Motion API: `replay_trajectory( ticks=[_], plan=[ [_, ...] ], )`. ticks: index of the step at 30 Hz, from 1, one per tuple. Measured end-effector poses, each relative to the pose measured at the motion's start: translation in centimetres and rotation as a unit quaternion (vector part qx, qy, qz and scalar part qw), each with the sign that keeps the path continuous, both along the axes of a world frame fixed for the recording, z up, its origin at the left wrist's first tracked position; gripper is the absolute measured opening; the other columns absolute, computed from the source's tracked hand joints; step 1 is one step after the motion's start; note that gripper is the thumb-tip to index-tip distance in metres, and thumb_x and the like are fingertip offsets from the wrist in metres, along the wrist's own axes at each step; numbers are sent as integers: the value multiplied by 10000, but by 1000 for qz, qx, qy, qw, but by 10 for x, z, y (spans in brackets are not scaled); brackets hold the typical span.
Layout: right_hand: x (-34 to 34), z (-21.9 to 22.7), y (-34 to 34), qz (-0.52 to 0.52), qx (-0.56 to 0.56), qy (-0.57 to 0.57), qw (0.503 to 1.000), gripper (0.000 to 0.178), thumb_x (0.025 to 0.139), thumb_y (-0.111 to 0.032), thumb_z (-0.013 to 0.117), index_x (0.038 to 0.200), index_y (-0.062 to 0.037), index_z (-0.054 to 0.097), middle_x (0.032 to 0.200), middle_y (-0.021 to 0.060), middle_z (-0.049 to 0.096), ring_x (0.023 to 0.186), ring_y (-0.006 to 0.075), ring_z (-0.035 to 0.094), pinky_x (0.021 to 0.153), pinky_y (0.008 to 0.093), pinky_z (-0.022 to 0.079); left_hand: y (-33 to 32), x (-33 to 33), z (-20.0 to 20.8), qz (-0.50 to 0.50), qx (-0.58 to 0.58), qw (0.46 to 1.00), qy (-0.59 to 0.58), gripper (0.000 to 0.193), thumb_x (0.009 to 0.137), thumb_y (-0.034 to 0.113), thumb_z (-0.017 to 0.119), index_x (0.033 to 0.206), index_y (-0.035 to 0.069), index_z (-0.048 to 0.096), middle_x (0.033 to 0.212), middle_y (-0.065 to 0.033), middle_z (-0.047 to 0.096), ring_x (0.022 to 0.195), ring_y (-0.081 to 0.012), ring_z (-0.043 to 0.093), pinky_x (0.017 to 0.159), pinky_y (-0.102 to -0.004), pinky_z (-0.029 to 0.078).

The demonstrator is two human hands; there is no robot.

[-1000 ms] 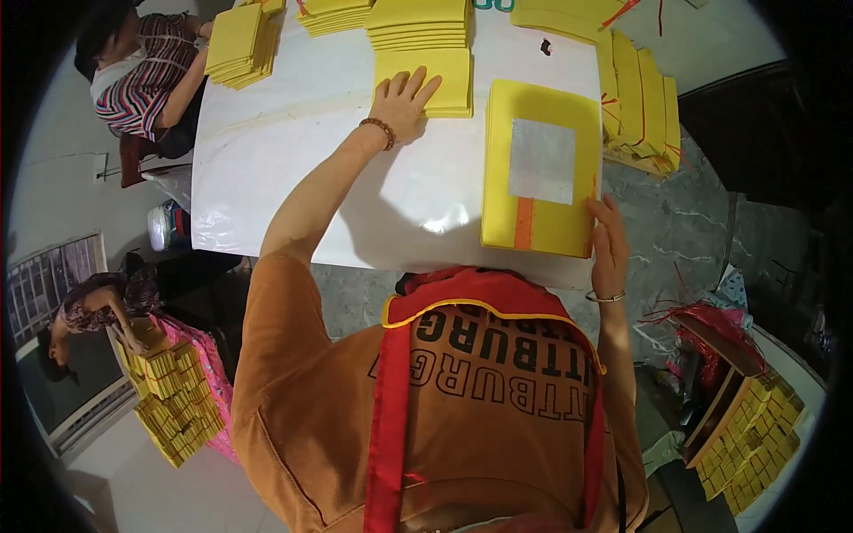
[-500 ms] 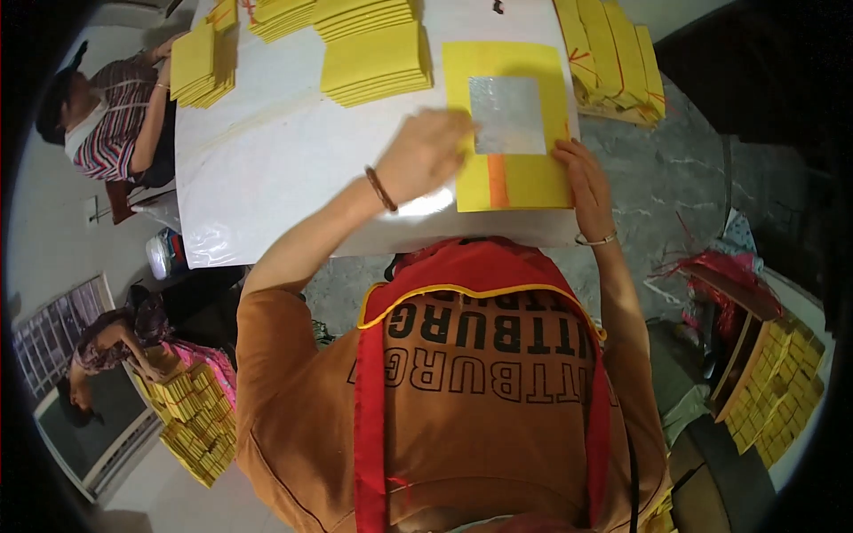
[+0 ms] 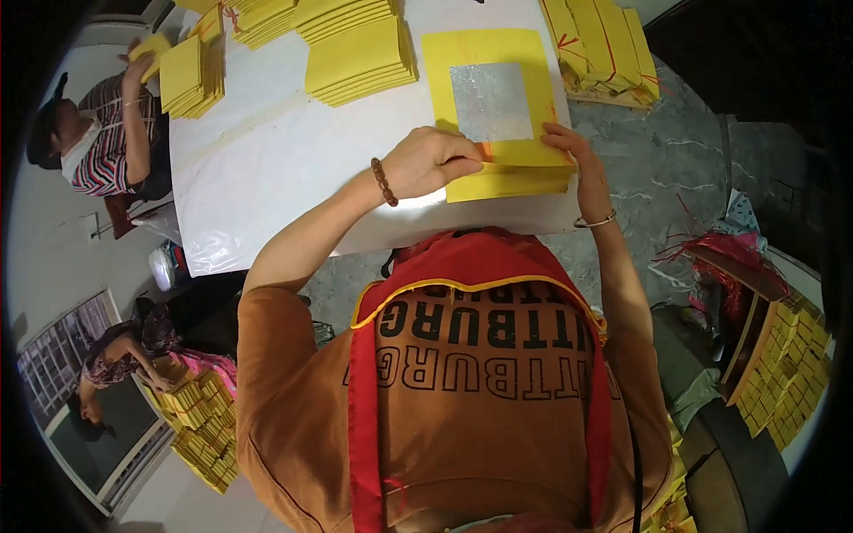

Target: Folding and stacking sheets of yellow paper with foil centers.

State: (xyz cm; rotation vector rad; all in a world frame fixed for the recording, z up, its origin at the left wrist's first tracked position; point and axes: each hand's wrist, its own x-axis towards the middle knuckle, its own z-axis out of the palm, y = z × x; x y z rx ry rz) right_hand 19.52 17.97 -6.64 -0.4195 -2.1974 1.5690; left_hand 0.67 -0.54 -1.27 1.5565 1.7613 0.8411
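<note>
Now, in the head view, the left hand (image 3: 434, 163) seems to pinch the near edge of the top yellow sheet (image 3: 491, 100), which lies longways ahead on its stack (image 3: 511, 184). The right hand (image 3: 582, 169), loosely open, touches its right side.

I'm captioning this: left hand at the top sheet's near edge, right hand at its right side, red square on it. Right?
In the head view, the square is silver, not red. The left hand is at the near edge of the top sheet, the right hand at its right side.
</note>
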Motion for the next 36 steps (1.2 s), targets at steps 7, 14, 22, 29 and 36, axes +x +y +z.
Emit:
replay_trajectory(
  ticks=[7,14,22,29,36],
  plan=[
    [-1,-2,-1,-6,-27,-6,1000,369,921,-170,275,1007,-15,599,1165,124,564,1102,233,508,972,301,336,4,-8,3,43,-126,979,-157,147,809,128,592,867,3,645,682,-13,607,622,-55,506,554,-240,412],
    [-2,2,2,8,28,8,1000,356,917,-156,281,1020,-24,596,1166,124,563,1106,227,506,974,304,335,9,-14,-3,24,-132,975,-175,153,806,116,576,863,-7,646,677,12,585,628,-42,482,557,-211,392],
    [-4,5,4,6,-7,-63,998,193,797,-96,575,977,-35,607,1116,85,584,1045,202,542,909,301,397,7,-20,-10,47,-148,958,-240,176,826,147,587,914,7,648,751,-12,614,683,-61,519,639,-216,423],
    [-4,-19,11,10,-48,23,999,177,761,-38,632,937,-49,618,1085,78,592,1022,195,550,877,277,414,-9,-16,2,-19,67,965,254,438,762,171,621,1189,123,539,1147,-82,545,1066,-265,472,884,-353,365],
    [-1,26,8,47,257,55,964,224,733,-99,644,956,-119,638,1135,61,585,1122,252,509,919,366,349,-30,3,5,1,131,935,329,427,706,36,547,1124,119,583,1076,-64,584,1003,-236,525,821,-339,393]
  ],
)
